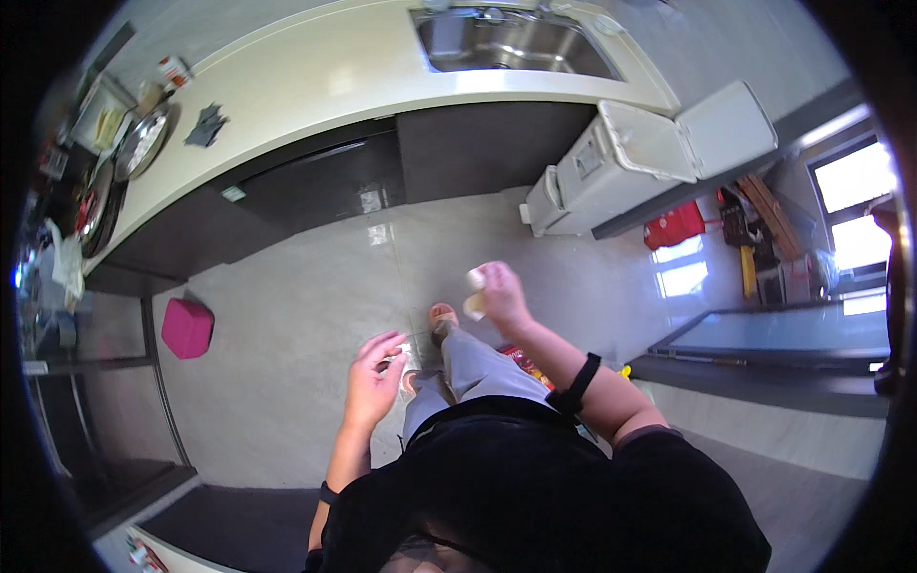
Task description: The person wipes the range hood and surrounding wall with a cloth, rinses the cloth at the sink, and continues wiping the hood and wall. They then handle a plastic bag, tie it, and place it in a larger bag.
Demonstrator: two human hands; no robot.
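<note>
My right hand [503, 295] is raised over the floor in front of my legs. Its fingers are closed around a pale cream-coloured item [473, 306], which juts out on the left side in two rounded lobes. Blur and the fingers hide what exactly it is. My left hand [374, 372] hangs lower and to the left, empty, its fingers loosely apart. Between the two hands show my grey trousers [476, 365] and a sandalled foot [443, 315].
A white bin [598, 175] stands with its lid [727, 129] raised, right of the dark cabinets [494, 150]. Above them runs a pale counter [308, 79] with a steel sink [516, 50], a grey cloth [206, 126] and a metal pan [143, 147]. A pink stool [186, 328] sits left.
</note>
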